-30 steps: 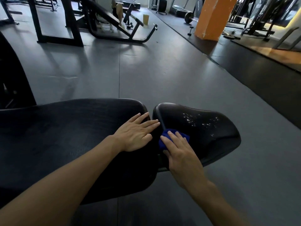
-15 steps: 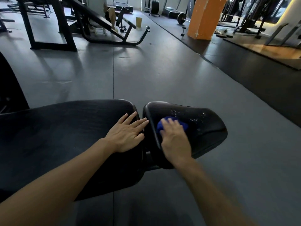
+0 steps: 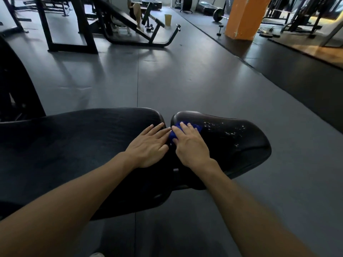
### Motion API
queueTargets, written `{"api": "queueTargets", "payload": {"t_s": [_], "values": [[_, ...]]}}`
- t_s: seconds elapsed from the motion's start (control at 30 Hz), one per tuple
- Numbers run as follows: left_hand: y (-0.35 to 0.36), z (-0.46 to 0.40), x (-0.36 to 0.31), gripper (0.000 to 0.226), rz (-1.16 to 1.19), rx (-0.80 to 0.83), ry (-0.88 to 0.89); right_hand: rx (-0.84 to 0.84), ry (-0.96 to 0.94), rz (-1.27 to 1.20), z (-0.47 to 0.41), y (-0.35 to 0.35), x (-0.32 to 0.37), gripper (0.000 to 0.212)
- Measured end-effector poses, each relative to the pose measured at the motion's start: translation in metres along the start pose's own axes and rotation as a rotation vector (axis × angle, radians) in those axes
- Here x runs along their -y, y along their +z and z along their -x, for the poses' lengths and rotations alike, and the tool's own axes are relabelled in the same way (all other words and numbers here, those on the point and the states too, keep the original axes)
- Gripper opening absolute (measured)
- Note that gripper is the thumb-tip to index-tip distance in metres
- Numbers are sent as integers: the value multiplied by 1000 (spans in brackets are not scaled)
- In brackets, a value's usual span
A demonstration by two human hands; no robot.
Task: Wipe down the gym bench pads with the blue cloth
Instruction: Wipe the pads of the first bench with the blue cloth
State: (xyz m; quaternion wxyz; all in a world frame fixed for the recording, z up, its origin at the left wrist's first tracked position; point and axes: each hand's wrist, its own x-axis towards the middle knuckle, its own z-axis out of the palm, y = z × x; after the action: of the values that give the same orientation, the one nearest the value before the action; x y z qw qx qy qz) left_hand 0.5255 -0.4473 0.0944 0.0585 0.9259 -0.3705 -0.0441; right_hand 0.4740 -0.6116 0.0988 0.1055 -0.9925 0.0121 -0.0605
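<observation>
The person is wiping the smaller seat pad (image 3: 232,145) of the bench, so the step in hand looks like the wiping itself, and it seems only partly done on this pad. The right hand (image 3: 191,145) is pressing the blue cloth (image 3: 197,127) flat against the pad's near-left end, right by the gap between the two pads; its fingers (image 3: 185,127) are lying extended over the bunched cloth, pressing rather than pinching it, and most of the cloth is hiding beneath the palm. The left hand (image 3: 148,145) is resting flat, fingers straight and released, on the end of the long back pad (image 3: 74,145), apparently bracing. Droplets (image 3: 224,130) are glistening on the seat pad to the right of the cloth, not yet wiped. The next move probably calls for sweeping the cloth rightward across those wet spots with steady downward pressure, keeping it under the palm so it is not slipping out, then working toward the pad's far end.
</observation>
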Motion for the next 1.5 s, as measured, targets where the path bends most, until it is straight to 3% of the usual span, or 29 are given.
{"api": "queueTargets", "payload": {"t_s": [0.2, 0.47, 0.73, 0.97, 1.23, 1.5], "values": [[0, 6, -1, 77, -40, 4, 69, -127, -78, -19, 112, 13, -2, 52], [-5, 8, -2, 80, -48, -9, 111, -50, 87, -61, 16, -1, -13, 54], [0, 7, 1, 67, -93, -46, 227, -175, 95, -93, 128, 5, -22, 56], [-2, 8, 1, 70, -97, -25, 260, -80, 195, -117, 20, -8, -36, 53], [-1, 6, -2, 65, -107, -29, 251, -217, 203, -154, 132, 11, -19, 55], [-9, 7, -29, 65, -66, 15, 140, -127, 258, -172, 32, -9, -60, 52]]}}
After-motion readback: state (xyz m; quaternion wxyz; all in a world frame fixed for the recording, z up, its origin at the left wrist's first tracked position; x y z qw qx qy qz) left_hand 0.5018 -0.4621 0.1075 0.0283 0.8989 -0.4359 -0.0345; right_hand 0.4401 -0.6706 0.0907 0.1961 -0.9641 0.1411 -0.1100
